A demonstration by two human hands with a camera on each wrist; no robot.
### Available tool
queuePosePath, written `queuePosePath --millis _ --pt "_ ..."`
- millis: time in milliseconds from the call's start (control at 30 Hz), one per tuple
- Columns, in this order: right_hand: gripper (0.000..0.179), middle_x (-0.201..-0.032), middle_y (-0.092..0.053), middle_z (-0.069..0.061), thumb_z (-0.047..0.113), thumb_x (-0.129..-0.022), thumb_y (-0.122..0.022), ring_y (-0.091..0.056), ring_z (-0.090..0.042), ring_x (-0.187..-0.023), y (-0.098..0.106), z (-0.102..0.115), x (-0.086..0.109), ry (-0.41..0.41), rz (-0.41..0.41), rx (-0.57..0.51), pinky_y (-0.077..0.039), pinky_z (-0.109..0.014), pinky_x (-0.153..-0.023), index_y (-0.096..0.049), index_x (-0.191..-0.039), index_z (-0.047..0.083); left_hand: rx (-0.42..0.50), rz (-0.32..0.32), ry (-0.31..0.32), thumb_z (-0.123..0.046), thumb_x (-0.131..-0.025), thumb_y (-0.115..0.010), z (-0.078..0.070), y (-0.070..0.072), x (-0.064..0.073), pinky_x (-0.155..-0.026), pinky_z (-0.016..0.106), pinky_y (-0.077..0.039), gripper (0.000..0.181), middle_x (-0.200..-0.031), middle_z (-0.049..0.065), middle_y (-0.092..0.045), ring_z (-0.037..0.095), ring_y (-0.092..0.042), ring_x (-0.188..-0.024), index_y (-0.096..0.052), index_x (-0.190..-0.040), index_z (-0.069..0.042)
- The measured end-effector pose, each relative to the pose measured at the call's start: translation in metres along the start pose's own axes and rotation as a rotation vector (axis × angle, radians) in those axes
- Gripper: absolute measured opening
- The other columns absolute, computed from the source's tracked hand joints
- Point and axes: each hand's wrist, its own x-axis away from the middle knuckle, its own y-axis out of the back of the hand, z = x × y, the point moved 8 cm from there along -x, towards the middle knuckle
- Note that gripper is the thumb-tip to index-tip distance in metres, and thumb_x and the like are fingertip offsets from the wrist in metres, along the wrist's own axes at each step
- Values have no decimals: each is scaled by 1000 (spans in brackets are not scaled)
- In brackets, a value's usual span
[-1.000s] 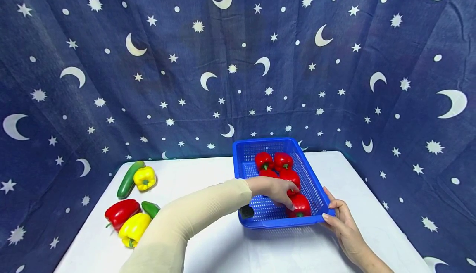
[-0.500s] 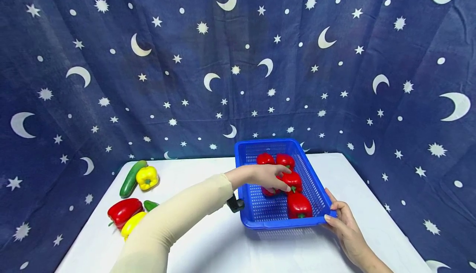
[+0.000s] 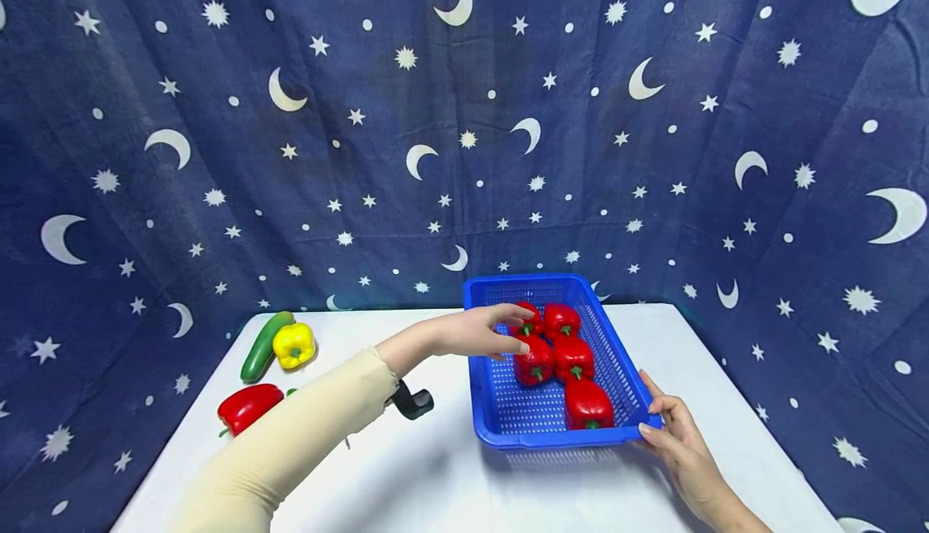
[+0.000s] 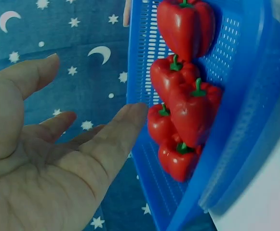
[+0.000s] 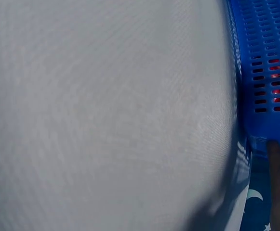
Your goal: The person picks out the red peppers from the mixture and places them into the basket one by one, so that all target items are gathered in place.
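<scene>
My left hand [image 3: 475,331] is held over the left side of the blue basket [image 3: 540,441], fingers spread and holding nothing. In the left wrist view the palm [image 4: 43,187] shows bare. Several red bell peppers lie in the basket, among them one near the front corner [image 3: 589,404] and one at the left [image 3: 533,362]. My right hand [image 3: 685,444] grips the basket's near right corner, thumb on the rim. In the right wrist view only a finger [image 5: 277,168] shows against the basket's slotted wall [image 5: 265,122].
To the left on the white table [image 3: 414,468] lie a green cucumber [image 3: 265,347], a yellow bell pepper [image 3: 293,345] and a red bell pepper [image 3: 249,407]. My left sleeve [image 3: 305,424] covers part of that area. A dark starry curtain [image 3: 363,154] stands behind.
My left hand has drawn back leftward from the red bell pepper at the basket's front corner, uncovering the peppers there. My right hand keeps its grip on the corner. The whole view has shifted slightly.
</scene>
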Motion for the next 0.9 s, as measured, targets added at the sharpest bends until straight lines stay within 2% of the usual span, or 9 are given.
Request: queuePosePath --millis 233,500,900 --pt "15 -172 -9 -5 -2 -103 -45 -35 6 -136 -1 2 0 0 -11 25 -51 -23 -92 -37 -114 5 12 -37 -29 -34 -98 -70 9 16 31 -97 45 -55 66 -156 4 -43 21 -63 -120 -41 -156 -22" --pt "18 -170 -16 -3 -6 -102 -44 -40 3 -136 -1 1 -1 33 1 -30 -52 -24 -96 -36 -115 4 48 -131 -64 -31 -100 -68 24 42 72 -99 45 -54 62 -156 5 -43 26 -64 -120 -42 -155 -26" --pt "19 -170 -19 2 -3 -103 -45 -43 4 -133 -1 -1 -2 -13 -14 -26 -53 -26 -93 -37 -115 10 46 -307 -40 -33 -101 -67 53 96 137 -102 43 -52 65 -160 9 -38 28 -61 -126 -38 -157 -18"
